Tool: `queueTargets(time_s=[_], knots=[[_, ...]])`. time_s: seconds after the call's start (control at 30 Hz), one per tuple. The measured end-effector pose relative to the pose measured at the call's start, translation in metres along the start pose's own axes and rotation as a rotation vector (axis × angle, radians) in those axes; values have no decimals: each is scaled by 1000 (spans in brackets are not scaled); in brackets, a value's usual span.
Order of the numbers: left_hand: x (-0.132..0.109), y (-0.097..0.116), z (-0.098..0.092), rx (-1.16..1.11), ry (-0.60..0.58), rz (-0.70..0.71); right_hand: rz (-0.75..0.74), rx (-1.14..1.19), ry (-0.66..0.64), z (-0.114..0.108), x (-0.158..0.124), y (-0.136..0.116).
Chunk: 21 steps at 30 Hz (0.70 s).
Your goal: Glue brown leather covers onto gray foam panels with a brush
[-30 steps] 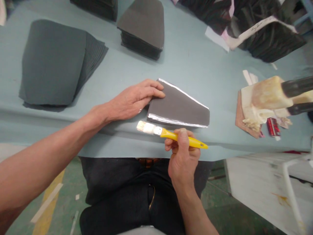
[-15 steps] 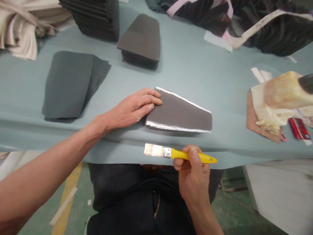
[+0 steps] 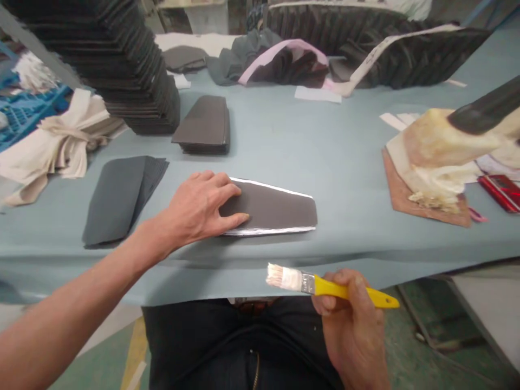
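My left hand [image 3: 202, 205] lies over the left end of a stack of dark grey tapered panels [image 3: 278, 207], thumb spread away from the fingers and touching the top piece. White coating runs along the stack's two long edges. My hand hides its left end. In my right hand [image 3: 354, 325], fingers and thumb close round the yellow handle of a paintbrush [image 3: 307, 283]. Its bristles, white with coating, point left, in front of the stack and clear of it.
Blue-grey sheeting [image 3: 272, 146] covers the table. Fanned dark pieces [image 3: 116, 200] lie at left, with a smaller stack [image 3: 205, 122] and a tall pile [image 3: 125, 65] behind. At right stand a glue-crusted container [image 3: 430, 138] and a red object [image 3: 501, 192].
The view has tilted up, showing more of the table's far side. My left hand has moved further over the panels, its thumb now spread apart. The brush stays in my right hand.
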<state>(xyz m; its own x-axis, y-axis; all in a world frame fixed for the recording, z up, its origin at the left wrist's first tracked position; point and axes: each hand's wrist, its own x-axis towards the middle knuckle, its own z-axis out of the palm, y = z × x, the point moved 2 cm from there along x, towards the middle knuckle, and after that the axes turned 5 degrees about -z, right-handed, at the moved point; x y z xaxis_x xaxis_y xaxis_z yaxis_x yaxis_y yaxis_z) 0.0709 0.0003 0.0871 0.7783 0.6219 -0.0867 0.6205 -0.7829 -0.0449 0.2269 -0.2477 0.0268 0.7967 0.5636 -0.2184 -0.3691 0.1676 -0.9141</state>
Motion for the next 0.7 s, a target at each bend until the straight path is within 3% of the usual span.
queueTargets(time_s=[0.1,0.3,0.5,0.7], knots=[[8,8,-5,70,-26,19,-77,22,47,-16,8,-13],[20,11,-1,-107,-9,118,-280,22,132,-43,26,-30],[25,9,2,-146,-51,51,-327,-7,174,-54,35,-34],[6,25,2,-186,-58,-24,-210,61,306,-87,59,-16]])
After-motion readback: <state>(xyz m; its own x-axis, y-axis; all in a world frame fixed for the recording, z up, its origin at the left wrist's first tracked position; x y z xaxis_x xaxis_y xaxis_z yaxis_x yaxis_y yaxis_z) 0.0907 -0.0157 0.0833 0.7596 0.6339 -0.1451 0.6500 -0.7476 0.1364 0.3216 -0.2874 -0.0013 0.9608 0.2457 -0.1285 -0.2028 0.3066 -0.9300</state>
